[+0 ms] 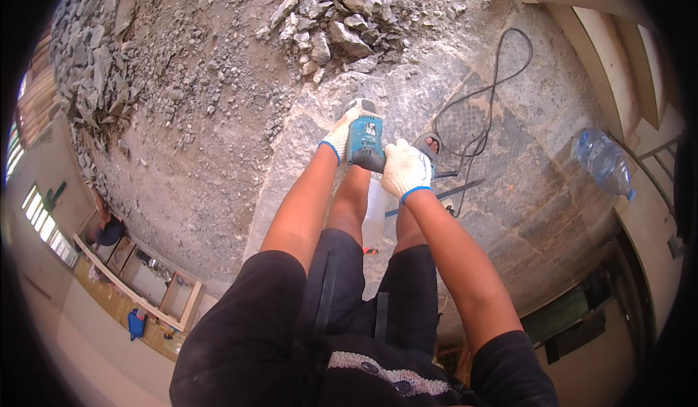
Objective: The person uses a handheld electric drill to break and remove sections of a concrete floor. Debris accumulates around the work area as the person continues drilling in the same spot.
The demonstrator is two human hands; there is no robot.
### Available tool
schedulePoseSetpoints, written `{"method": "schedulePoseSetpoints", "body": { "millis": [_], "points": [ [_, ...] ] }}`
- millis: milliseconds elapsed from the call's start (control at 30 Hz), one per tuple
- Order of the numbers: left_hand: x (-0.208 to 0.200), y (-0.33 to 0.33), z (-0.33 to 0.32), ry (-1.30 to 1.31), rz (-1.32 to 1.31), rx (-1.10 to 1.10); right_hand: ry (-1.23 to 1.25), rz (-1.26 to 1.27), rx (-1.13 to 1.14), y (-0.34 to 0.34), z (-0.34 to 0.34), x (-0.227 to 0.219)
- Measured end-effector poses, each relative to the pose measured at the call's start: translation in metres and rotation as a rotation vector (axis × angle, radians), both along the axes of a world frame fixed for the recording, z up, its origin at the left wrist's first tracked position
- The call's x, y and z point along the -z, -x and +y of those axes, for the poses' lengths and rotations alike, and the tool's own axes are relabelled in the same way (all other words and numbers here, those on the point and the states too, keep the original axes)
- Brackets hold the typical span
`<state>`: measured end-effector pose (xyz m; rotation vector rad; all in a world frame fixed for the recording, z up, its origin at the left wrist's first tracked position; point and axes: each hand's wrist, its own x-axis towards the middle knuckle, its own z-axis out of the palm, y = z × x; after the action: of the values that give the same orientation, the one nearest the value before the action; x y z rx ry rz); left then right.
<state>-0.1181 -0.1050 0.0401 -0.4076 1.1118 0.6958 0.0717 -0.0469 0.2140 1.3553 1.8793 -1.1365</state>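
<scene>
While loose grey rubble (94,80) spreads between nine and ten o'clock of the power tool (366,139), another person (109,230) shows at the far left edge, toward eight. Around eight o'clock too are a blue bag (136,323) and, just right of it, a pale wooden frame (163,287). Broken stones (340,33) lie heaped at twelve.

Against the tool's nine o'clock side, the gloved left hand (340,132) holds its flank, the fingertips hidden from view. The teal tool itself is near the middle, above the paved floor, its dark end toward six, where a whitish container (374,207) shows between the legs. At its four o'clock side, the gloved right hand (406,169) is curled tight, holding the tool's handle, which the glove mostly covers.

Just beyond, near three, is a sandalled foot (429,144). A dark cord (496,87) loops across the paving toward two, and a clear bluish plastic bottle (605,163) lies well apart at three.
</scene>
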Motion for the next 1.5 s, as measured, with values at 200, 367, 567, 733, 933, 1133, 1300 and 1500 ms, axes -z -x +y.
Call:
{"method": "schedulePoseSetpoints", "body": {
  "millis": [200,367,567,733,933,1133,1300,1500],
  "points": [
    [-0.003,0.001,0.007,-0.041,-0.054,0.009,-0.063,0.03,0.094,-0.002,-0.005,-0.005],
    [-0.007,0.015,0.014,-0.037,-0.073,-0.002,-0.203,0.105,0.216,0.007,-0.013,-0.016],
    [-0.053,0.03,0.003,-0.155,-0.017,-0.17,-0.283,0.229,0.092,0.011,-0.023,-0.021],
    [-0.078,0.042,0.027,-0.132,-0.058,-0.064,-0.257,0.243,0.182,0.018,-0.022,-0.038],
    [-0.059,-0.011,0.012,-0.138,0.003,0.07,-0.114,0.112,0.175,-0.025,-0.011,-0.043],
    [-0.024,-0.059,-0.028,0.068,-0.177,-0.212,-0.068,0.036,0.148,-0.06,-0.028,-0.031],
    [-0.019,-0.049,-0.016,-0.027,-0.111,-0.024,-0.036,0.042,0.117,-0.051,-0.016,-0.029],
    [-0.025,-0.028,-0.004,0.03,-0.031,-0.024,-0.045,0.087,0.074,-0.03,-0.005,-0.022]
  ]
}}
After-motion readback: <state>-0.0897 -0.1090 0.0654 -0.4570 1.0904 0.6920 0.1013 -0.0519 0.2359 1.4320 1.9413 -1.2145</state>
